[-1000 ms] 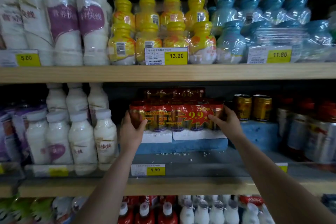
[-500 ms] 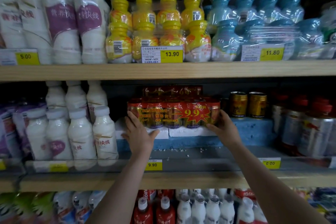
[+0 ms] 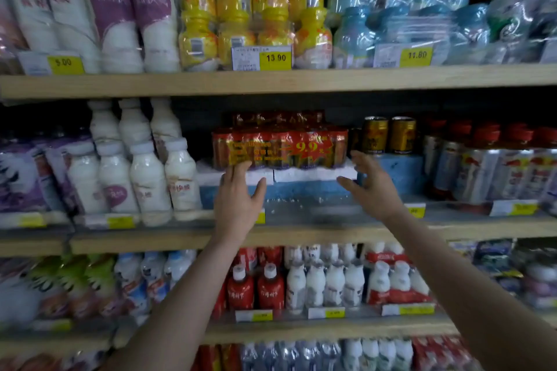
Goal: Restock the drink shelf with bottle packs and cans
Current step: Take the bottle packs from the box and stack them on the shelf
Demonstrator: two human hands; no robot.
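A shrink-wrapped red pack of cans [image 3: 280, 146] with a "9.9" sticker rests on white foam blocks [image 3: 313, 173] on the middle shelf [image 3: 271, 236]. My left hand [image 3: 238, 200] hovers just below the pack's left front corner, fingers spread, holding nothing. My right hand [image 3: 372, 181] is open beside the pack's lower right corner, apart from it. Two gold cans [image 3: 388, 135] stand on a blue foam block [image 3: 401, 173] to the right.
White milk bottles [image 3: 132, 172] crowd the left of the middle shelf, red-capped bottle packs [image 3: 494, 166] the right. Yellow bottle packs [image 3: 253, 15] and blue bottle packs [image 3: 401, 9] fill the upper shelf [image 3: 271, 83]. Red and white bottles [image 3: 301, 280] line the lower shelf.
Both hands have come off the sides of the red can pack and drawn back and down toward me. The pack stays on the foam blocks.
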